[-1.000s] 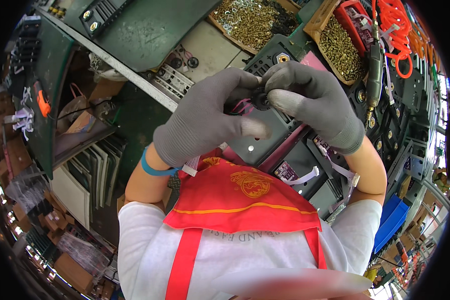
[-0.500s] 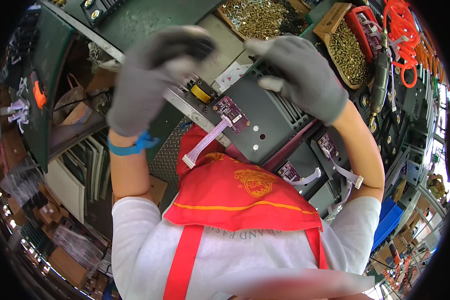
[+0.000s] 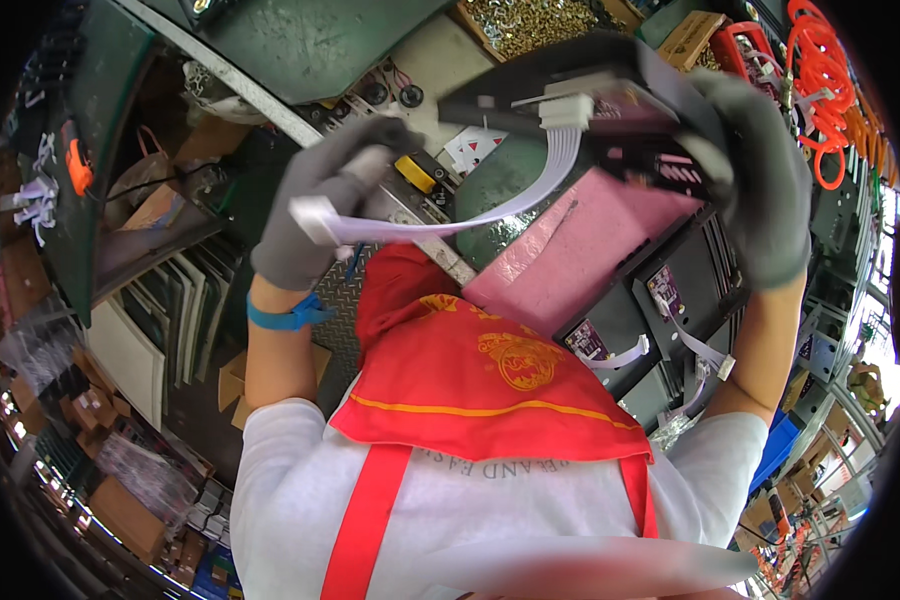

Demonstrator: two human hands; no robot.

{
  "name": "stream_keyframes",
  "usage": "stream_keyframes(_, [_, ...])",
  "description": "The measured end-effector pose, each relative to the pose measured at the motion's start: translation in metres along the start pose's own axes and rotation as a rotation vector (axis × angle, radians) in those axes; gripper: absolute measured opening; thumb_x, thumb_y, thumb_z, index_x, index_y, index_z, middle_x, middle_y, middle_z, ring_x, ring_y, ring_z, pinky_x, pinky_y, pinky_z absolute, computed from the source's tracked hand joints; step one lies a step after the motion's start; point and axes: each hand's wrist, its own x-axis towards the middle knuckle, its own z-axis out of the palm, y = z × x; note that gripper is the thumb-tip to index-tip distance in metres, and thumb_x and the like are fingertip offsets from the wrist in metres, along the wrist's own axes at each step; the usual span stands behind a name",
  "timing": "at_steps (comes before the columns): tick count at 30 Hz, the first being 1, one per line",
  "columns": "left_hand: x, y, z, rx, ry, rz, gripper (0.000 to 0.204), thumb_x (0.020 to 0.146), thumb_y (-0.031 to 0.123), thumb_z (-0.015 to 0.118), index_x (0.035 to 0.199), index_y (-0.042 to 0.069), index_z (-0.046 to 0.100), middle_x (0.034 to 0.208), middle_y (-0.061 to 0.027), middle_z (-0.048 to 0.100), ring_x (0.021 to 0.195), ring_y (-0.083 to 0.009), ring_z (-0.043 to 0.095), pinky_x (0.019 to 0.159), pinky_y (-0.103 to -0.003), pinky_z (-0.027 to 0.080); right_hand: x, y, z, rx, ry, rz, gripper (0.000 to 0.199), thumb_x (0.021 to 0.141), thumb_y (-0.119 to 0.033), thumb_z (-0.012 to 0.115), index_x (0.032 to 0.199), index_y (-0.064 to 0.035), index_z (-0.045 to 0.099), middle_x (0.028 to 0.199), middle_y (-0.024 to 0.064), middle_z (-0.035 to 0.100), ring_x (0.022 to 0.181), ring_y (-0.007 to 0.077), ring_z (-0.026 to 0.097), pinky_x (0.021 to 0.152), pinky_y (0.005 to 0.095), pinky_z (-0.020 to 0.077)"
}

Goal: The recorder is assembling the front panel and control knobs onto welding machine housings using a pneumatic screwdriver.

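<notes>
My gloved right hand (image 3: 765, 175) grips the right end of a black metal panel (image 3: 510, 85), lifted and tilted above the bench. A purple circuit board (image 3: 625, 112) shows on the panel, partly blurred. From its white connector a lilac-white ribbon cable (image 3: 495, 212) arcs left, and its loose white plug (image 3: 315, 220) hangs in front of my left glove. My left hand (image 3: 335, 190) has curled fingers with thumb and forefinger close together; whether anything is between them is hidden. A yellow-wrapped component (image 3: 414, 174) lies just right of it.
A pink sheet (image 3: 590, 245) lies on the bench under the lifted panel. More black panels with purple boards (image 3: 665, 288) and cables lie at right. A box of brass screws (image 3: 540, 25) stands at the back, near coiled orange air hoses (image 3: 815, 80). Metal edging (image 3: 225, 72) borders the bench.
The panel, flat on the bench before, is now raised and tilted in my right hand, exposing the pink sheet. Its cable has swung up toward my left hand, which has moved slightly right and down.
</notes>
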Motion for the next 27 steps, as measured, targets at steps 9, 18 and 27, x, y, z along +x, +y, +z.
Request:
stream_keyframes(9, [0.004, -0.034, 0.036, -0.369, -0.242, -0.254, 0.031, 0.092, 0.016, 0.05, 0.12, 0.004, 0.055, 0.083, -0.005, 0.067, 0.05, -0.0034, 0.052, 0.037, -0.018, 0.031, -0.046, -0.012, 0.065, -0.173, 0.01, -0.717, 0.021, 0.073, -0.011, 0.063, 0.093, -0.0044, 0.06, 0.099, 0.0117, 0.063, 0.085, 0.026, 0.064, 0.081, 0.0405, 0.0521])
stream_keyframes(18, [0.001, -0.028, 0.026, -0.297, -0.344, -0.296, 0.027, 0.09, 0.014, 0.051, 0.113, 0.002, 0.059, 0.078, -0.0027, 0.065, 0.048, -0.0023, 0.049, 0.038, -0.017, 0.033, -0.062, 0.005, 0.079, -0.006, -0.077, -0.788, 0.021, 0.073, -0.013, 0.064, 0.093, -0.0074, 0.061, 0.109, 0.0111, 0.061, 0.094, 0.0314, 0.062, 0.086, 0.0473, 0.0506])
stream_keyframes(27, [0.008, -0.027, 0.0, -0.551, -0.602, -0.38, 0.042, 0.082, 0.03, 0.056, 0.104, -0.005, 0.06, 0.07, -0.0062, 0.063, 0.046, -0.0061, 0.05, 0.039, -0.019, 0.036, -0.026, 0.022, 0.057, -0.045, -0.303, -0.673, 0.029, 0.074, -0.026, 0.06, 0.096, -0.0071, 0.062, 0.096, 0.0077, 0.062, 0.087, 0.0269, 0.062, 0.076, 0.035, 0.0521])
